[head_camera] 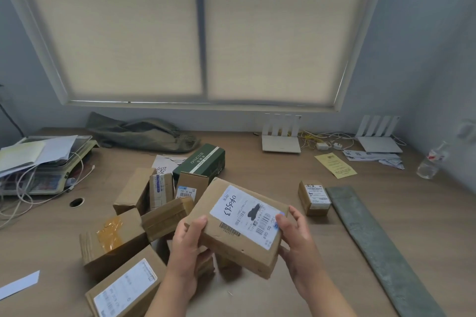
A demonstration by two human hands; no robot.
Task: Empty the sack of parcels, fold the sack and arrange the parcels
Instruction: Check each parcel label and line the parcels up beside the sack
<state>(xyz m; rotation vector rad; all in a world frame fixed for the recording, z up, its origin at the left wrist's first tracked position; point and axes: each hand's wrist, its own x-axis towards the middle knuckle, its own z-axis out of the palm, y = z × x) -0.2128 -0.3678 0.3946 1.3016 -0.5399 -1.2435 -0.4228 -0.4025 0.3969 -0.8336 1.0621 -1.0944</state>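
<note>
Two hands hold one labelled box (239, 229) just above the heap of boxes (128, 229) at the near middle of the desk (257, 167). Carry it level to the right and set it squarely, label up, beside the small box (314, 197) standing alone there. Your left hand (185, 247) has thumb on top and fingers curled under the near left corner. Your right hand (296, 239) clasps the right edge, so each grip is closed on the box. A crumpled green sack (144, 134) lies at the far side, well apart.
</note>
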